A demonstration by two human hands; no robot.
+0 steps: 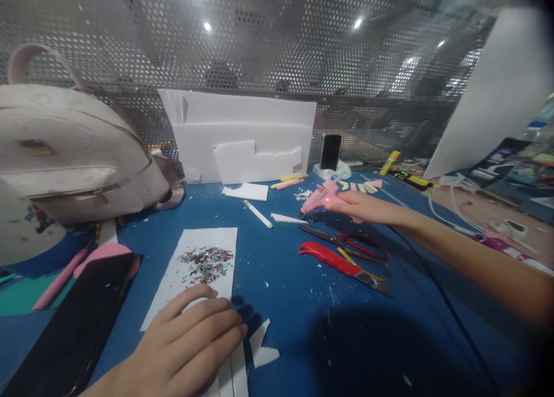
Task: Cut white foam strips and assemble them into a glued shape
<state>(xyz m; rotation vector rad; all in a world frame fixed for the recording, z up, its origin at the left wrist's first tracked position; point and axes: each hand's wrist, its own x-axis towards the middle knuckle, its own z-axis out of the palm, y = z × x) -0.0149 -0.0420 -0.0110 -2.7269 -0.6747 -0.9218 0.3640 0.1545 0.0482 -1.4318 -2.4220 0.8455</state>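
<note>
My right hand (352,205) is wrapped round a pink glue gun (321,197) with a lit red light, its nozzle pointing down and left near the blue tabletop. A dark cord trails from it toward the lower right. My left hand (194,333) lies palm down, fingers stretched out and side by side, over the near end of a white sheet (173,281) and a white board piece (239,368). Colourful sequin-like bits (208,264) are heaped on the sheet just beyond my fingers. A torn white scrap (263,345) lies right of that hand.
Scissors (346,244) and a red-handled utility knife (341,261) lie below the glue gun. A black phone (73,328) and a pale backpack (78,154) stand left. White foam boards (246,111) lean against the perforated screen. Another phone (331,152) stands at the back.
</note>
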